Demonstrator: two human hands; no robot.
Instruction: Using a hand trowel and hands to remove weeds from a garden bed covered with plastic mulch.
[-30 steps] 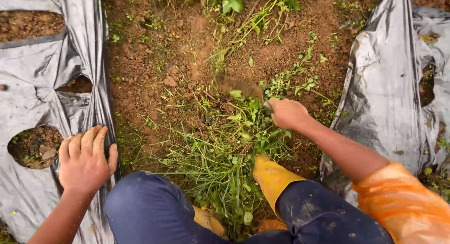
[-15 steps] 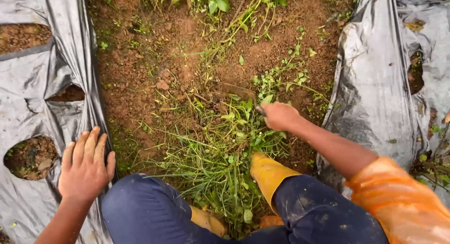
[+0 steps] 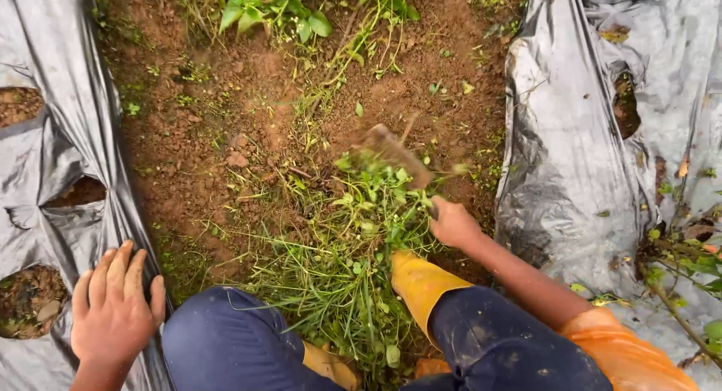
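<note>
Grey plastic sheet (image 3: 571,135), green weeds (image 3: 353,248), yellow boot (image 3: 421,282) (muddy)

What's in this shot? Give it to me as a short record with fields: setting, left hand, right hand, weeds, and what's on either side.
Setting: bare reddish soil strip between two plastic-covered beds, seen from above
Left hand: open, fingers spread, flat on the edge of the left plastic sheet
Right hand: closed around a small hand tool, its blade blurred above the weeds
Weeds: loose green pile in front of the knees
Legs: dark blue trousers, yellow boot
Right side: second grey plastic sheet with planting holes
</note>
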